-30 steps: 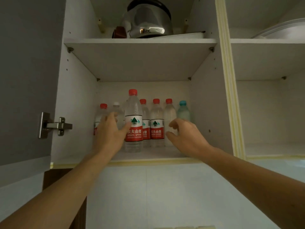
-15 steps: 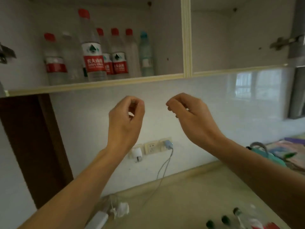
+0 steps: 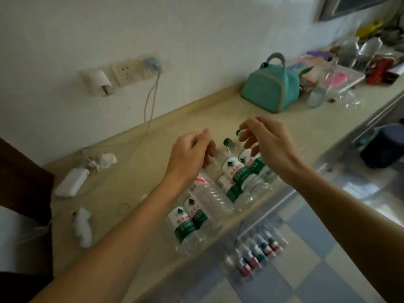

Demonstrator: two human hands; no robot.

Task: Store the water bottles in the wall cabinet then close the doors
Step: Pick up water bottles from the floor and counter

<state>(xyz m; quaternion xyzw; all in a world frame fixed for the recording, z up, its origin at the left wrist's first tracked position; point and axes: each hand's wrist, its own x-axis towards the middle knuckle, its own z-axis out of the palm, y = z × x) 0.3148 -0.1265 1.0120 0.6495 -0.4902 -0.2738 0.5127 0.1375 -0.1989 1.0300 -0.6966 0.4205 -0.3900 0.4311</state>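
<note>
The view is now directed down at the countertop [image 3: 135, 171]; the wall cabinet, which filled the frame a second ago with its doors open and a row of bottles on its lower shelf, is no longer in view. The change is read as a return for the next load, not as completion.

The countertop is seen to run along the tiled wall. A teal bag [image 3: 271, 88] stands near the wall, well apart from the work area. A white power bank [image 3: 72, 182] lies toward the left end, with crumpled tissue [image 3: 107, 160] just beyond it.

A cluster of water bottles [image 3: 238, 178] is found near the front edge, green-labelled, standing close together; some are blurred and a count cannot be given. A further group of bottles [image 3: 260, 252] is seen below the counter edge, apparently on the floor.

Both hands, half a second ago raised below the shelf, are now lowered over the cluster. The left hand [image 3: 188, 156] is held with fingers loosely curled and nothing in it. The right hand [image 3: 266, 147] is likewise empty, fingers bent downward just beside a green cap [image 3: 239, 132]; contact cannot be confirmed.

The task is judged partly done: bottles remain to be stored, and the doors are yet to be closed.
</note>
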